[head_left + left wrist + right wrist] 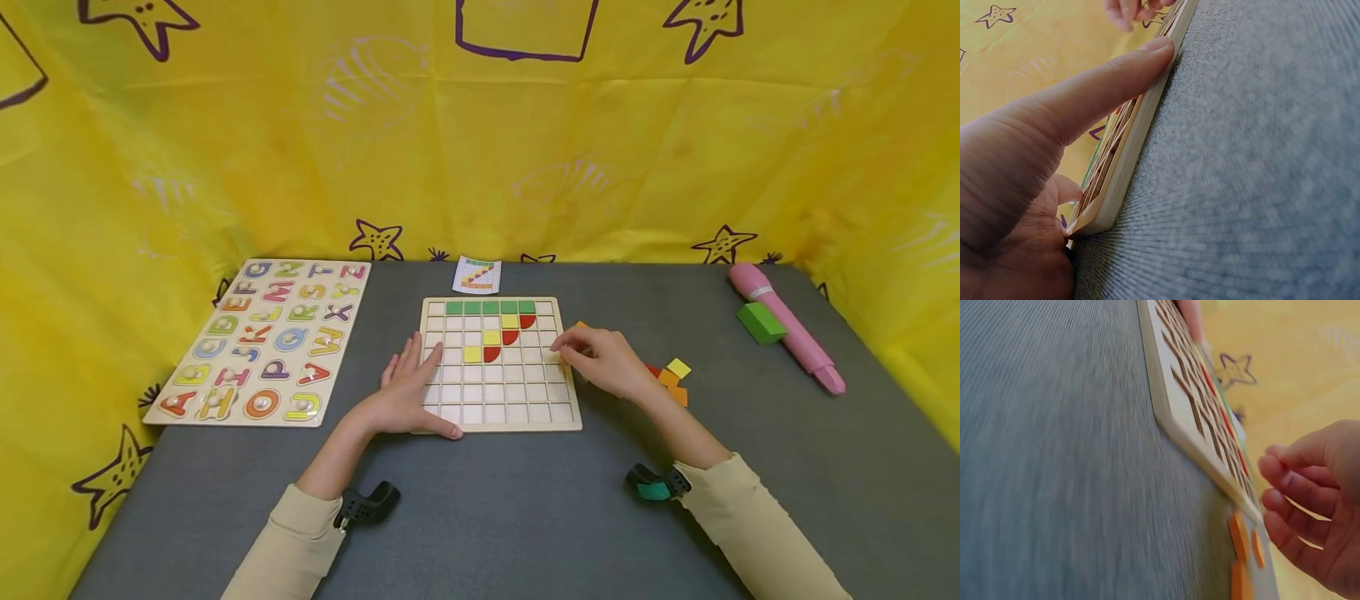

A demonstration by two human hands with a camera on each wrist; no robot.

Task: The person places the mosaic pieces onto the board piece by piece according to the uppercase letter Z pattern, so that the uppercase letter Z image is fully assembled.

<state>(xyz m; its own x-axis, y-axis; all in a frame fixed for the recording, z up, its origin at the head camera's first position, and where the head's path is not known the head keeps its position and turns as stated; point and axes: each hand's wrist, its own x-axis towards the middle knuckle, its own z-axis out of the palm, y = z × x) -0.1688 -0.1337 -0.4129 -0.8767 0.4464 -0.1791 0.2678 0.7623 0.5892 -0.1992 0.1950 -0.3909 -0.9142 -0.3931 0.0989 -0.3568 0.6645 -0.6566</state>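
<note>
A square wooden grid board point(516, 428) lies flat on the table. Green square tiles point(490, 307) line its top row, and below them yellow squares point(472, 355) and red quarter-round tiles point(491, 354) step diagonally down to the left. With fingers spread, my left hand point(401, 392) rests along the board's left side; in the left wrist view its thumb point(1116, 78) lies on the front rim. Over the board's right edge my right hand point(603, 360) pinches thumb and forefinger together. A small bit of yellow tile point(552, 356) shows at those fingertips, mostly hidden.
Behind the board lies a pattern card point(477, 275). Loose orange, red and yellow tiles point(673, 385) are right of the board, partly behind the right forearm. An alphabet puzzle point(258, 342) lies left; a pink marker-shaped object point(797, 333) and green block point(761, 323) lie far right.
</note>
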